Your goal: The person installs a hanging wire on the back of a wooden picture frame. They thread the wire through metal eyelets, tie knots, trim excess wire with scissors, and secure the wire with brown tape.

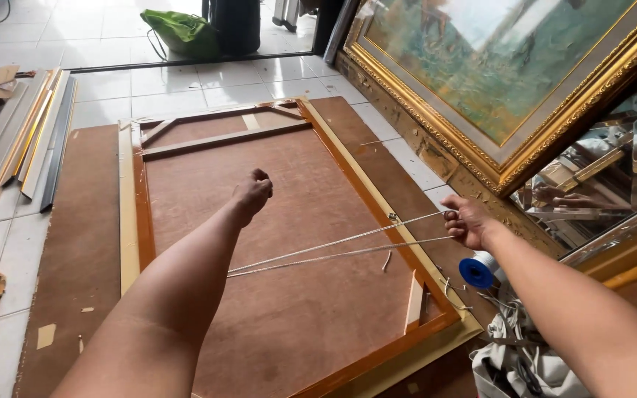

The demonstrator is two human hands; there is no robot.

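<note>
A large wooden picture frame (377,193) lies face down on a brown board on the floor, its brown backing facing up. My right hand (467,221) is closed on a white cord (348,247) near the frame's right rail. Two strands of the cord run tight leftward from that hand and pass behind my left forearm. My left hand (253,193) is fisted above the backing, in the middle of the frame; whether it grips the cord is hidden by the arm.
A blue-capped spool (478,271) sits right of the frame beside crumpled cloth (517,365). A gold-framed painting (510,81) leans at right. Metal and wood mouldings (31,140) lie at left. A green bag (182,33) sits far back.
</note>
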